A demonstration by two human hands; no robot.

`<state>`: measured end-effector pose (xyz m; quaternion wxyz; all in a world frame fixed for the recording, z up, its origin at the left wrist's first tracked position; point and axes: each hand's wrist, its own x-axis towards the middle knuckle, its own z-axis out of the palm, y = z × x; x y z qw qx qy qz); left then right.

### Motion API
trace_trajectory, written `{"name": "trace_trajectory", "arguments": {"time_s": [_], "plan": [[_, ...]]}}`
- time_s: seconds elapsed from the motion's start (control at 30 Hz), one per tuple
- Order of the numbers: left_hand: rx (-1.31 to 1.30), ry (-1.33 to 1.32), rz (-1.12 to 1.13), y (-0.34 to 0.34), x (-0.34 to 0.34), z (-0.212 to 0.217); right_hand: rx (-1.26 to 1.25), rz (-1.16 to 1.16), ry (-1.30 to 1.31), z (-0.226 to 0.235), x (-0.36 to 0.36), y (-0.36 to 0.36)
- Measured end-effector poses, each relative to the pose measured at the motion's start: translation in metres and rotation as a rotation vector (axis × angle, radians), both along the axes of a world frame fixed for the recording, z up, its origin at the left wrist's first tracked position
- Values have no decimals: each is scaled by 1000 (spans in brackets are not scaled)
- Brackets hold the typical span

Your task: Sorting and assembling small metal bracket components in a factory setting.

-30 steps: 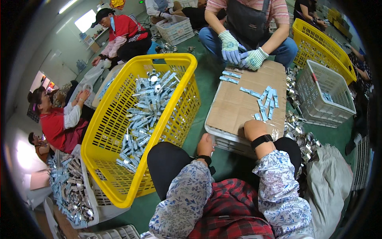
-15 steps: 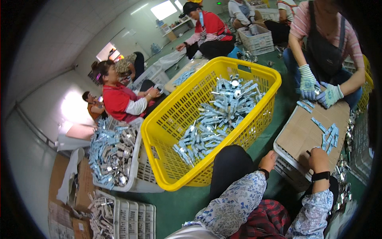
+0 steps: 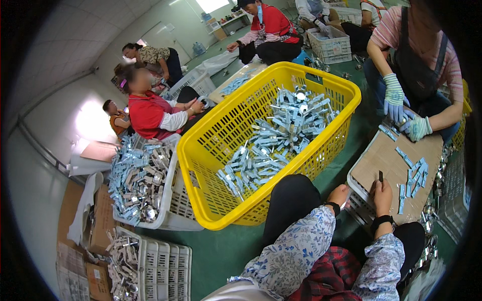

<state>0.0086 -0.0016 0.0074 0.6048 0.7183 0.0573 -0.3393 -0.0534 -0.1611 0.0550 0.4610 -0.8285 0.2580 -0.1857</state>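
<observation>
My right hand (image 3: 383,196) is over the near part of a sheet of cardboard (image 3: 374,163), its fingers closed round a small dark flat strip (image 3: 380,176) that sticks up from the grip. To its left, beside the rim of the crate under the cardboard, my left hand (image 3: 339,195) is curled closed. Something whitish shows below its fingers, too little to name. Several blue metal clip-like parts (image 3: 414,175) lie on the cardboard. One more blue part (image 3: 401,198) lies just right of my right hand.
A large yellow basket (image 3: 221,218) with many blue metal parts stands ahead. White crates of parts (image 3: 175,200) (image 3: 163,271) stand at left. Across the cardboard, a co-worker's striped gloves (image 3: 394,98) handle a part. Shiny metal pieces (image 3: 429,215) lie on the floor at right.
My right hand has moved left and lifted, showing the dark strip. A blue part now shows where that hand was. My left hand stays by the crate; the view has shifted slightly.
</observation>
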Motion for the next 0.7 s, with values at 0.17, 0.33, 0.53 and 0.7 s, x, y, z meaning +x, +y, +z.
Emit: {"name": "trace_trajectory", "arguments": {"time_s": [0.17,0.33,0.53,0.7], "plan": [[13,31,-39,6,1,-9,115,-70,-138,0,-8,16],[42,-21,-10,3,-7,-4,220,-67,-356,-13,-13,19],[60,-47,8,12,-10,4,249,24,-225,-1,-14,18],[12,-48,9,14,-12,11,294,-6,-244,-16,-8,9]]}}
